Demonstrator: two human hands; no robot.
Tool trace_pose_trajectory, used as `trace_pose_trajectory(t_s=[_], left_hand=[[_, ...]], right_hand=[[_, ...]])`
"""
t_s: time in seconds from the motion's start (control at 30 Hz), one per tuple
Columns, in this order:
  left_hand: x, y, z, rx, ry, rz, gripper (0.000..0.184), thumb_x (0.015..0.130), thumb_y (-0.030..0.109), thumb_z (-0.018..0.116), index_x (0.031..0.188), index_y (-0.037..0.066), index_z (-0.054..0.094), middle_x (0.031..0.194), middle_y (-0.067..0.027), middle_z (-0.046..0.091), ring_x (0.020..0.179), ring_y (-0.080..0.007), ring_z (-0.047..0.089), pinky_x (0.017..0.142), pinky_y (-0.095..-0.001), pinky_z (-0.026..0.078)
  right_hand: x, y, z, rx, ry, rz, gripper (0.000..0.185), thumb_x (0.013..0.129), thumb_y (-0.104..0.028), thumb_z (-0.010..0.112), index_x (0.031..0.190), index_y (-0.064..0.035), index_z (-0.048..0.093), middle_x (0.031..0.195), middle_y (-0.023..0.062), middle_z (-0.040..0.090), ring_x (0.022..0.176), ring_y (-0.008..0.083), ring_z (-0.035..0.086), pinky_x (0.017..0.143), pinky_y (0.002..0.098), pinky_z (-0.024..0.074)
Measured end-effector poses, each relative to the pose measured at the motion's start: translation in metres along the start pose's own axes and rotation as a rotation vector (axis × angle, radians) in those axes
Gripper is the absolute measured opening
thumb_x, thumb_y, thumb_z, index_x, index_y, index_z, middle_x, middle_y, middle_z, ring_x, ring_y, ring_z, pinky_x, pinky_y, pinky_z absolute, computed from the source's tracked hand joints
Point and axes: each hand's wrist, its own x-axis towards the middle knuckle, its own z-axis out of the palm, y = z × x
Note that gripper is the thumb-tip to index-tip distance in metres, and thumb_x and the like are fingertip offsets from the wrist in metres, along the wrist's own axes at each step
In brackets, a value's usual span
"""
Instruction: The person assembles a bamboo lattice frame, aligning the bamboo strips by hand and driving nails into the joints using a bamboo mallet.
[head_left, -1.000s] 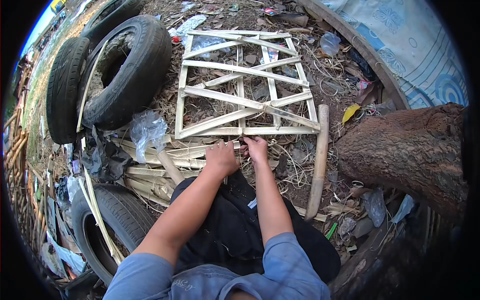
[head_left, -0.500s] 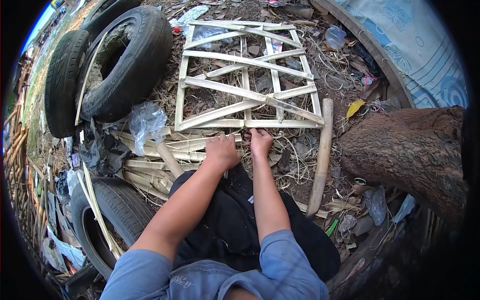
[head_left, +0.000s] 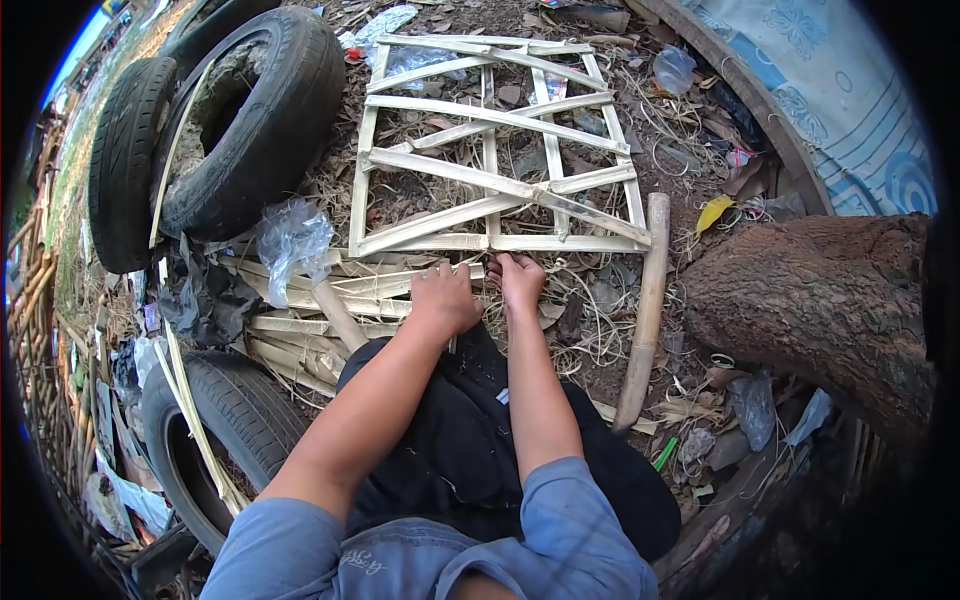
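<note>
The head view looks down on littered brown ground [head_left: 590, 335], where a pale, four-sided lattice of split bamboo strips [head_left: 497, 183] lies in the upper middle of the frame, just beyond both hands. Its bottom strip runs across the picture a little above the fingers; at the right hand the gap is very small, and I cannot tell whether the fingertips touch it. The left hand [head_left: 445, 298], at the centre of the frame, is bent over with its back up and its fingers curled down over a flat, cream-coloured bamboo strip [head_left: 477, 271], whose end shows between the hands. The right hand [head_left: 517, 282], just beside it and slightly higher in the picture, has its thumb and fingers drawn narrowly together beneath the lattice's bottom edge; whether they pinch anything is hidden. Left of the left hand, a heap of pale split bamboo pieces [head_left: 290, 352] spreads toward a black rubber tyre [head_left: 232, 405] at lower left, with a crumpled clear plastic bag [head_left: 293, 245] above it. Right of the hands, a thick, round tan bamboo pole [head_left: 642, 315] stretches up the frame, its top near the lattice's lower right corner, and a rough brown tree trunk [head_left: 810, 300] fills the right side.
</note>
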Motion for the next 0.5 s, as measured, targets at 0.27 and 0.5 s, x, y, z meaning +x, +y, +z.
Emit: trace_pose_trajectory(t_s=[0.27, 0.5], left_hand=[[0.003, -0.001, 0.001, 0.017, 0.001, 0.001, 0.066, 0.086, 0.049, 0.060, 0.134, 0.007, 0.046, 0.135, -0.0171, 0.052, 0.127, -0.0317, 0.050, 0.104, -0.0514, 0.039], [0.003, -0.002, -0.002, 0.010, -0.043, 0.004, 0.069, 0.087, 0.052, 0.060, 0.137, 0.007, 0.044, 0.137, -0.0168, 0.051, 0.129, -0.0324, 0.049, 0.106, -0.0518, 0.038]], right_hand=[[-0.003, -0.004, 0.000, 0.034, -0.008, 0.006, 0.012, 0.084, -0.004, 0.068, 0.085, 0.0080, 0.065, 0.080, 0.0124, 0.070, 0.067, 0.0162, 0.069, 0.055, 0.0239, 0.0566], [-0.036, -0.032, -0.021, -0.118, -0.009, -0.096, 0.023, 0.084, -0.003, 0.067, 0.104, 0.0089, 0.064, 0.091, 0.0160, 0.071, 0.080, 0.0182, 0.071, 0.071, 0.0244, 0.0570]])
